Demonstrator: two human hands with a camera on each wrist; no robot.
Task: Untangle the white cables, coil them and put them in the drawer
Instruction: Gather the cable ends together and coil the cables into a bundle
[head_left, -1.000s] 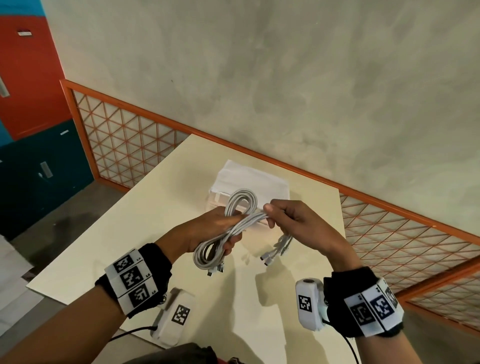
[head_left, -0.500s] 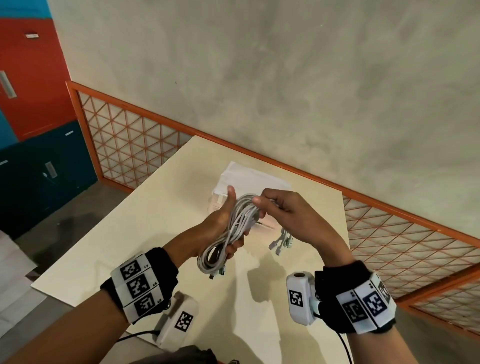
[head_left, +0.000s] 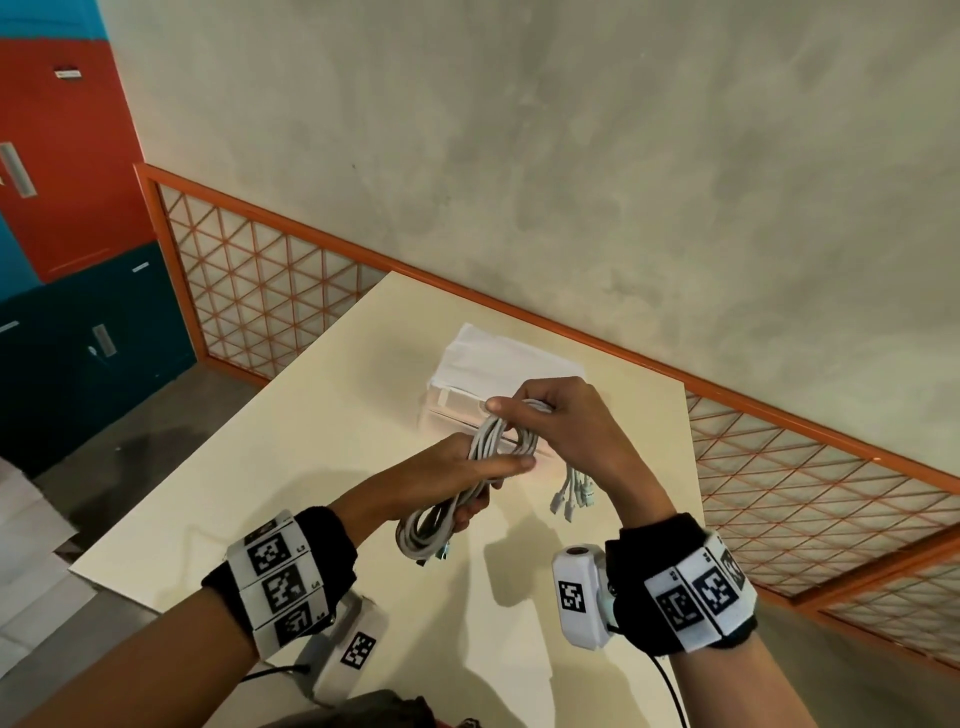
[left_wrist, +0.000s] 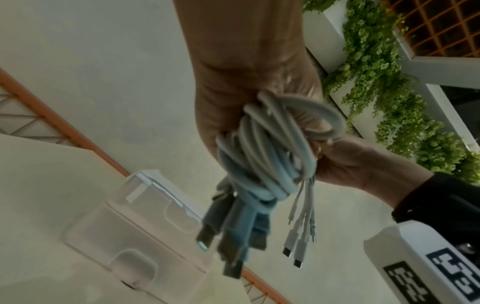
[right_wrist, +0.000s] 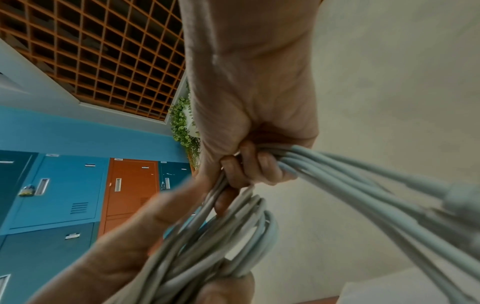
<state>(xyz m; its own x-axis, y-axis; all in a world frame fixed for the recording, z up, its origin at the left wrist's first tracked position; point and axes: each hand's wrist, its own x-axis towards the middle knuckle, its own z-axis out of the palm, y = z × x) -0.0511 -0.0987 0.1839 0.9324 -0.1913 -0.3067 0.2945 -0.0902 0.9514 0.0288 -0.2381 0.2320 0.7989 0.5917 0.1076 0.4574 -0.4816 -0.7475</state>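
A bundle of white cables (head_left: 470, 483) is looped into a long coil above the cream table (head_left: 270, 467). My left hand (head_left: 480, 465) grips the coil round its middle, thumb laid across it. My right hand (head_left: 540, 415) holds the loose strands at the coil's top, fingers curled round them. Several plug ends (head_left: 571, 493) dangle below the right hand. In the left wrist view the cables (left_wrist: 272, 156) hang bunched from the fist, with plugs (left_wrist: 293, 248) pointing down. The right wrist view shows the strands (right_wrist: 337, 176) fanning out from my curled fingers. Behind the hands stands a small translucent drawer unit (head_left: 467, 410).
A white cloth (head_left: 498, 358) lies on top of the drawer unit. An orange lattice railing (head_left: 270, 280) runs behind the table along the grey wall. Coloured lockers (head_left: 72, 208) stand at the far left.
My right hand has carried the loose strands up and over the top of the coil towards the left. The left thumb has closed down across the bundle.
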